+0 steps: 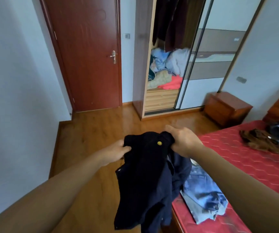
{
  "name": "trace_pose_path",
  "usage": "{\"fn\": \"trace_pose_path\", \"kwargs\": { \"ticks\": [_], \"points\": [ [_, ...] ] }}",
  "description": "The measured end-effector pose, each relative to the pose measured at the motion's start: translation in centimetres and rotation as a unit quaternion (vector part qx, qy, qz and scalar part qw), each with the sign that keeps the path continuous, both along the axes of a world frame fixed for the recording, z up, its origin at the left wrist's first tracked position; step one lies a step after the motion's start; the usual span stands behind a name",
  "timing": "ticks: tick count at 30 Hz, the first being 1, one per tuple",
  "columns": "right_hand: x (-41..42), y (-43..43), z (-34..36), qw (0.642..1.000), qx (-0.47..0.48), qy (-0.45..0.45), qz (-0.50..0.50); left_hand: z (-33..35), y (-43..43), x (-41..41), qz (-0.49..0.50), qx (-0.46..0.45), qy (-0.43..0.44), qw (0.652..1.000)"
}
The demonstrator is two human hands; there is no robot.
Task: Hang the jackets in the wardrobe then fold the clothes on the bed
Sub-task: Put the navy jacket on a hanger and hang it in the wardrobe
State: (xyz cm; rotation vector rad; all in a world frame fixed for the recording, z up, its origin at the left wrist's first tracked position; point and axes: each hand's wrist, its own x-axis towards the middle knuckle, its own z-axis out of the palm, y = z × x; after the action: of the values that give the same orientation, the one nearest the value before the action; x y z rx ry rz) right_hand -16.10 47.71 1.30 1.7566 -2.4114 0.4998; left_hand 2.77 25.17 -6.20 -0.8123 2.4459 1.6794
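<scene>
Both hands, left (116, 151) and right (182, 140), clutch jacket (145, 174) top edge; jacket hangs down, lower centre. Wardrobe (165, 64) opening upper centre, nearer right hand.

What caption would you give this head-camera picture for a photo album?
A dark jacket gripped by the left hand and right hand beside the red bed, facing the open wardrobe.

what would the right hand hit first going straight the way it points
Past the dark jacket it grips, the right hand seems to have a free path over the floor toward the closed door; depth is unclear.
</scene>
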Motion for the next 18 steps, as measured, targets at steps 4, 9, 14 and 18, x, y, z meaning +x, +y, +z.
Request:
{"fn": "trace_pose_path", "kwargs": {
  "ticks": [4, 9, 14, 18],
  "points": [
    [-3.7, -5.8, -1.6, 0.998, 0.032, -0.019, -0.044, 2.2, -5.6, -0.9, 0.084, 0.038, 0.037, 0.995],
    [-8.0, -13.0, -3.9, 0.996, 0.054, -0.032, -0.057, 5.8, -10.8, -5.2, 0.183, 0.003, 0.118, 0.976],
    [-12.5, -20.9, -5.3, 0.990, 0.015, -0.140, -0.011, 10.4, -17.5, -11.6, 0.213, -0.104, 0.165, 0.957],
    [-17.9, -27.4, -5.3, 0.978, 0.013, -0.209, 0.012, 13.9, -24.0, -17.0, 0.178, -0.168, 0.161, 0.956]
  ]
}}
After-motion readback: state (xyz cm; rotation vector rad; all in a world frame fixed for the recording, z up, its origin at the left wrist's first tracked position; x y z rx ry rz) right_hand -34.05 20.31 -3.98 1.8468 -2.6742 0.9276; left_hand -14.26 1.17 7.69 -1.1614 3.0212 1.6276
